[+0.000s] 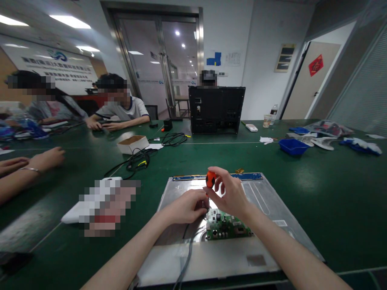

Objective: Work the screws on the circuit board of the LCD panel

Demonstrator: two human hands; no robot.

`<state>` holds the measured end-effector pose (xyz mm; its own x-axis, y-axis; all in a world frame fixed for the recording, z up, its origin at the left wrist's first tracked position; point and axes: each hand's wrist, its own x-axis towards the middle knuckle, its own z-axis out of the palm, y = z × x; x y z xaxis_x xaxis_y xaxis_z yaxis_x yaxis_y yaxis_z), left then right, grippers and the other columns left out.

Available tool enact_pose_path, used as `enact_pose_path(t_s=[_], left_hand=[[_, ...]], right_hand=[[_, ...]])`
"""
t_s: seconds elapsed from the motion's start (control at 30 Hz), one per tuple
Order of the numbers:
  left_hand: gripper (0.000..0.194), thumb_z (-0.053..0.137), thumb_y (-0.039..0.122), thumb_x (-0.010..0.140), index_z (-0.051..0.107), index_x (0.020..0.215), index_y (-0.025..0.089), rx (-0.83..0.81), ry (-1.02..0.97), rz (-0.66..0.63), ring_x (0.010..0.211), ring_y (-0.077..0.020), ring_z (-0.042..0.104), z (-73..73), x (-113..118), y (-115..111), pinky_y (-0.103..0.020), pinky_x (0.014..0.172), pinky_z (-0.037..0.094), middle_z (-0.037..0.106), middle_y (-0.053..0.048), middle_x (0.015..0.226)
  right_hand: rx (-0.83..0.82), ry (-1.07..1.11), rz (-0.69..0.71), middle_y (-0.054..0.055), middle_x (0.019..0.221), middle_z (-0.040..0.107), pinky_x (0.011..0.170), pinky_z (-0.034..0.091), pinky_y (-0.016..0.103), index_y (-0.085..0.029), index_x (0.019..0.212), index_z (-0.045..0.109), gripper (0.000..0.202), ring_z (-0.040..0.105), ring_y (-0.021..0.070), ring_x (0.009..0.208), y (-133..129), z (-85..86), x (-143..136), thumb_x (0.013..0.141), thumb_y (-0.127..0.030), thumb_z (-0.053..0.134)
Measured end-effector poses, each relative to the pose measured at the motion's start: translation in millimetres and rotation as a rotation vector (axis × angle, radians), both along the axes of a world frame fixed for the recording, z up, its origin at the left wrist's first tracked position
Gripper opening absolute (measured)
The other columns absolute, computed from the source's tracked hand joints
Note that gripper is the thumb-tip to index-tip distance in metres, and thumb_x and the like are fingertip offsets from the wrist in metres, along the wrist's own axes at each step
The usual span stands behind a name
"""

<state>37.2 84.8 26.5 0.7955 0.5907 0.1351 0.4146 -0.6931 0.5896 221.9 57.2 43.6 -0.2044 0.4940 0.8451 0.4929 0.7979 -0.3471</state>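
My right hand (231,191) grips a screwdriver by its short orange and black handle (211,179), which stands upright above a green circuit board (228,223). My left hand (192,205) is closed low beside the screwdriver's shaft, at the upper left corner of the board; what its fingertips pinch, if anything, is hidden. Under both hands lies a flat silver metal display panel (166,251) with a blue strip (250,176) along its far edge. Grey cables (189,257) run from near the board's left side over the panel's front edge.
A black monitor casing (217,108) stands at the back of the green table (332,185). Left of the panel are a white pouch-like item (75,211), black cables (137,161) and an open carton (133,144). A blue tray (293,147) lies right. Several people sit around; another person's hand (45,163) is left.
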Motion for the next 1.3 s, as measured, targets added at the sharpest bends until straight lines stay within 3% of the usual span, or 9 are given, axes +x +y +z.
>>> enact_pose_path(t_s=[0.37,0.63,1.3], left_hand=[[0.013,0.056,0.005,0.076,0.059,0.079,0.017,-0.064,-0.024,-0.002,0.068,-0.016,0.059,2.1,1.6,-1.9,-0.027,0.064,0.047,0.064,0.0,0.075],[0.015,0.059,0.006,0.075,0.062,0.086,0.016,0.003,-0.022,0.017,0.074,-0.017,0.059,2.1,0.5,-1.7,-0.027,0.068,0.047,0.067,-0.002,0.085],[0.012,0.057,0.008,0.077,0.062,0.084,0.016,-0.019,0.007,0.016,0.072,-0.0169,0.059,-0.6,1.1,-0.4,-0.027,0.067,0.046,0.065,-0.001,0.08]], right_hand=[[0.003,-0.013,-0.018,-0.002,0.082,0.065,0.046,0.04,0.021,-0.025,0.127,0.043,0.036,0.055,0.0091,0.051,1.7,-1.0,-0.3,0.095,-0.032,0.059],[-0.086,-0.089,0.098,-0.002,0.081,0.063,0.045,0.037,0.02,-0.024,0.138,0.03,0.059,0.056,0.0108,0.052,-1.6,0.6,1.8,0.085,-0.015,0.055],[-0.089,-0.115,-0.002,-0.003,0.075,0.061,0.044,0.035,0.019,-0.024,0.136,0.029,0.056,0.055,0.0116,0.049,0.9,-4.3,0.8,0.088,-0.019,0.056]])
